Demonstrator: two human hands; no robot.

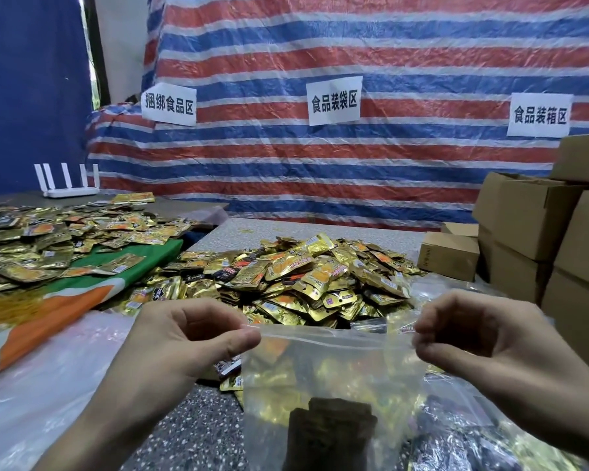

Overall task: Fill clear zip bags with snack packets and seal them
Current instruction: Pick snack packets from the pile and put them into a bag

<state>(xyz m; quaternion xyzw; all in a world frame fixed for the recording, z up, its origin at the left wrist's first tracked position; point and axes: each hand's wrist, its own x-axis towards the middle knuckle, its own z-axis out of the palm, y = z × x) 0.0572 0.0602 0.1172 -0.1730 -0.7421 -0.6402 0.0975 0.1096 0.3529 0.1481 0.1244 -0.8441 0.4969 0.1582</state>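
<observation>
Pinching bag [330, 375] at both top corners, lower centre of frame: left hand [184, 338] and right hand [466, 334] each clamped on zip strip [337, 340]. Probably sealing. Keep strip taut, press end to end, check nothing catches. Loose packets [313, 277] heaped mid-frame, just behind.

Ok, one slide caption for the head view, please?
Left grip and right grip pinch the clear zip bag; snack packets piled behind.

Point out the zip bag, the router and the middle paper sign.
zip bag [334, 368]: head view, clear front wall below the zip strip.
router [70, 192]: head view, white base.
middle paper sign [334, 100]: head view, centre of the sheet.
</observation>
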